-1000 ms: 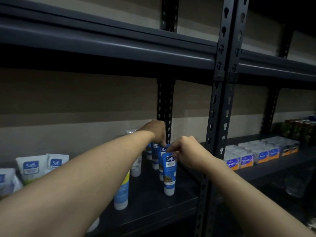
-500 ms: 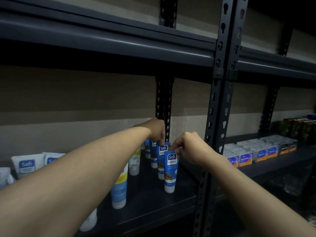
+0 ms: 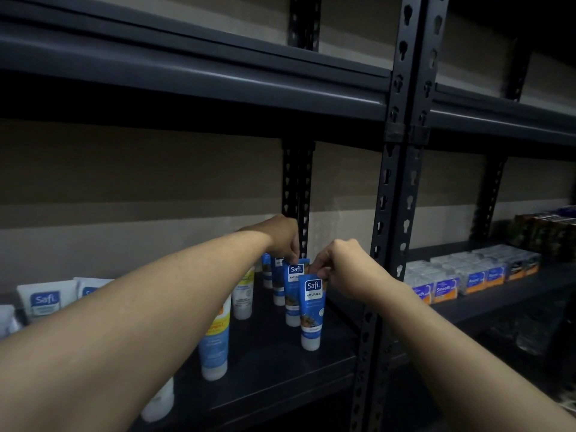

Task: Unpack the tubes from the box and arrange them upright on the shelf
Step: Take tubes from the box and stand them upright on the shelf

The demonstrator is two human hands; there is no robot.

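Several blue Safi tubes stand cap-down in a row on the dark shelf (image 3: 268, 372). The front blue tube (image 3: 311, 310) stands upright, and my right hand (image 3: 346, 269) pinches its top edge. Behind it stands a second blue tube (image 3: 293, 291); my left hand (image 3: 282, 235) reaches over and grips the top of a tube further back in the row (image 3: 277, 275). A blue-and-yellow tube (image 3: 215, 347) and a white tube (image 3: 243, 294) stand to the left, partly hidden by my left forearm. No box is in view.
White Safi tubes (image 3: 43, 302) stand at the far left of the shelf. A black slotted upright post (image 3: 386, 232) rises right of my hands. Packs of small boxed goods (image 3: 461, 279) fill the neighbouring shelf on the right. Another shelf board (image 3: 218, 73) hangs overhead.
My right hand has shifted slightly up and right while pinching the front tube's top. My left hand stays on the back tubes. The camera view has drifted a little.
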